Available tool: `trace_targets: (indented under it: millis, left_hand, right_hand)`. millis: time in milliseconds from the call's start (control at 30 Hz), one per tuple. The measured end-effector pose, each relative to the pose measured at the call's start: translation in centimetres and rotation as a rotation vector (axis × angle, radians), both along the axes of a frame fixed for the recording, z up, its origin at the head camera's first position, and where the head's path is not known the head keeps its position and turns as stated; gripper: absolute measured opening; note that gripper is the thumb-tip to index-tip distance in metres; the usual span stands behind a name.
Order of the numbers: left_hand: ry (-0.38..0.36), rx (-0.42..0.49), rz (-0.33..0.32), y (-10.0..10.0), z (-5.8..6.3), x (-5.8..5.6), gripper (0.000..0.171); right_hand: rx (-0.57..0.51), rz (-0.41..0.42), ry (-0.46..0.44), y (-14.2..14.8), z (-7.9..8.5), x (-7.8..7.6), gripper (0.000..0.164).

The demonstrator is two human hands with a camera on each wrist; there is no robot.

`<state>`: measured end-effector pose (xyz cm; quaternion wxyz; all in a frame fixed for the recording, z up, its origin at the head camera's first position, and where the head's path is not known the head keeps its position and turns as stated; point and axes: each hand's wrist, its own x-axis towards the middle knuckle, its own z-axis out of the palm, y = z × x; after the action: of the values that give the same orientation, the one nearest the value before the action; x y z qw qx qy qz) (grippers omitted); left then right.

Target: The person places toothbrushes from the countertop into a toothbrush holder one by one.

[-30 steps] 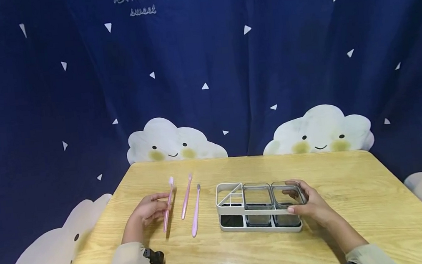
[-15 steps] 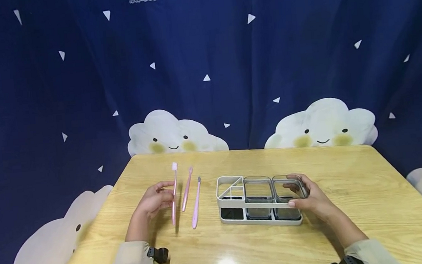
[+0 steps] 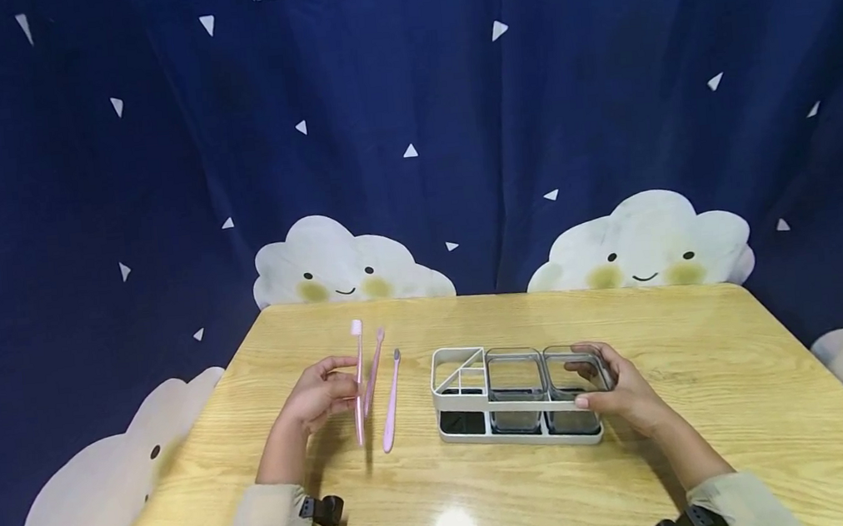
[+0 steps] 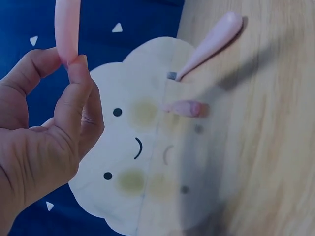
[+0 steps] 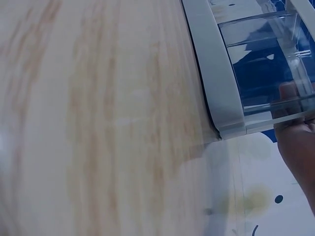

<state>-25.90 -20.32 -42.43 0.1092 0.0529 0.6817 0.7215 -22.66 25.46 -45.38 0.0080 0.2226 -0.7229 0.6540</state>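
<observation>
In the head view my left hand (image 3: 323, 395) pinches a pink toothbrush (image 3: 359, 402) between thumb and fingers, its white bristles pointing away, raised off the table. The left wrist view shows the thumb and a finger on its pink handle (image 4: 68, 29). Two more toothbrushes lie just right of that hand: a pink one (image 3: 374, 373) and a lilac one (image 3: 391, 408) with grey bristles. My right hand (image 3: 621, 392) grips the right end of a white toothbrush holder (image 3: 475, 440), thumb on the front rail and fingers behind the right clear cup (image 3: 576, 366).
Beside the right cup stands a second clear cup (image 3: 514, 372) in the holder. Divided slots (image 3: 459, 372) fill the holder's left end. All stand on a wooden table (image 3: 548, 502), with a dark blue cloud-print curtain (image 3: 470, 125) behind its far edge.
My left hand has moved right with the pinched toothbrush, closer to the other two. The right hand keeps its grip on the holder. The head view has tilted slightly down.
</observation>
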Motion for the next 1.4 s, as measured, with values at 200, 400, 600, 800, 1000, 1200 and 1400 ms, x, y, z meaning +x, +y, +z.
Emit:
trace_targets:
  millis: [200, 400, 600, 800, 1000, 1200, 1400]
  left_hand:
    - [0.024, 0.029, 0.031, 0.9, 0.7, 0.2, 0.050]
    - [0.051, 0.044, 0.070, 2.3, 1.9, 0.7, 0.050]
    - [0.140, 0.061, 0.146, 4.0, 3.5, 1.3, 0.046]
    - [0.245, 0.114, 0.244, 5.2, 4.7, 1.7, 0.037]
    - [0.333, 0.136, 0.265, 5.9, 5.2, 2.3, 0.029]
    - [0.432, 0.168, 0.259, 7.0, 6.0, 2.8, 0.024]
    - [0.495, 0.218, 0.229, 8.4, 6.7, 3.1, 0.019]
  right_hand:
    - [-0.008, 0.004, 0.002, 0.0, -0.1, 0.0, 0.069]
    - [-0.012, 0.007, 0.001, -0.1, 0.0, 0.0, 0.069]
    - [-0.005, -0.006, 0.002, -0.1, 0.0, 0.0, 0.069]
    - [-0.009, -0.003, -0.004, -0.2, 0.0, -0.1, 0.069]
    - [-0.031, 0.018, 0.001, -0.1, -0.4, -0.1, 0.069]
    - [-0.009, 0.008, 0.011, 0.0, -0.3, -0.2, 0.069]
    - [-0.005, 0.016, 0.014, 0.0, -0.4, -0.5, 0.068]
